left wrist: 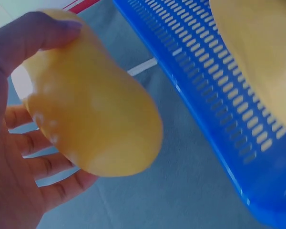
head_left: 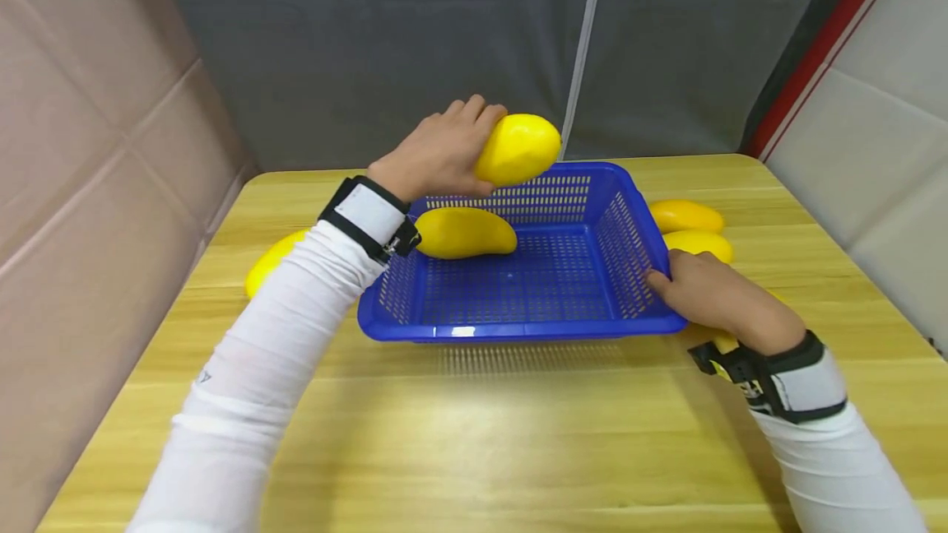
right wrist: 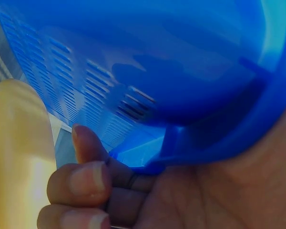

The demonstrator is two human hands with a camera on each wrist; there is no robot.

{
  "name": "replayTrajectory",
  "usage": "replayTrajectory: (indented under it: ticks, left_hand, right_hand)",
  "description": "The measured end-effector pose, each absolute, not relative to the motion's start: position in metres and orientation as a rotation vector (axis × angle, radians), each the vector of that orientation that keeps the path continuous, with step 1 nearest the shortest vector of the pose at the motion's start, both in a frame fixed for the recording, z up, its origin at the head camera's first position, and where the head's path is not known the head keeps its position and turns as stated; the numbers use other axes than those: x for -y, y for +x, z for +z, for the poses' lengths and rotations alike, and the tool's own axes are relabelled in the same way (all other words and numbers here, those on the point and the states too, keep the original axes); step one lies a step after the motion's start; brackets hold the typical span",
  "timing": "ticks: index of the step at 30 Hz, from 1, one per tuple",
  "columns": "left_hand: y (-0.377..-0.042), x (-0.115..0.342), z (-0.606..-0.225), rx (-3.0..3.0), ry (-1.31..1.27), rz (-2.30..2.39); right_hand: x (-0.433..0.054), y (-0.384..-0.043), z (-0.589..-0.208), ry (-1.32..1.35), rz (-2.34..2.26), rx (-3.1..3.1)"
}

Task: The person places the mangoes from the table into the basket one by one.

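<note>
My left hand (head_left: 448,150) grips a yellow mango (head_left: 522,149) above the back rim of a blue plastic basket (head_left: 511,331). In the left wrist view, the thumb lies over one side of this mango (left wrist: 105,114) and the fingers curl at the other. A second mango (head_left: 467,233) lies inside the basket at its left, partly behind my left wrist. At the basket's front right corner, my right hand (head_left: 714,298) holds the rim. Its curled fingers (right wrist: 88,183) show beneath the blue rim in the right wrist view.
Right of the basket lie a mango (head_left: 687,216) and another mango (head_left: 699,245), with more yellow partly hidden under my right wrist. Another mango (head_left: 274,260) sits left, partly behind my left sleeve. A grey curtain (head_left: 385,48) hangs behind the wooden table (head_left: 474,451).
</note>
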State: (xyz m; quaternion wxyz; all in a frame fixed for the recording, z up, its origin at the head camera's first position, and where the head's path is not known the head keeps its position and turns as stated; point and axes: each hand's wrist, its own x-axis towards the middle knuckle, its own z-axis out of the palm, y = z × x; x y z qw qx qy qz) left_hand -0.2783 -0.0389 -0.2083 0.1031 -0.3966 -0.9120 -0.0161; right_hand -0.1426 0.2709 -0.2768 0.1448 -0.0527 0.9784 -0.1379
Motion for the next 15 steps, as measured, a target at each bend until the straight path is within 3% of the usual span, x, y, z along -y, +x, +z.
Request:
replayTrajectory:
  ticks: [15]
  left_hand:
    - [-0.28,0.0,-0.229,2.752,-1.138,-0.037]
  right_hand:
    - [-0.269,-0.142,-0.277,-0.155,-0.411,-2.813]
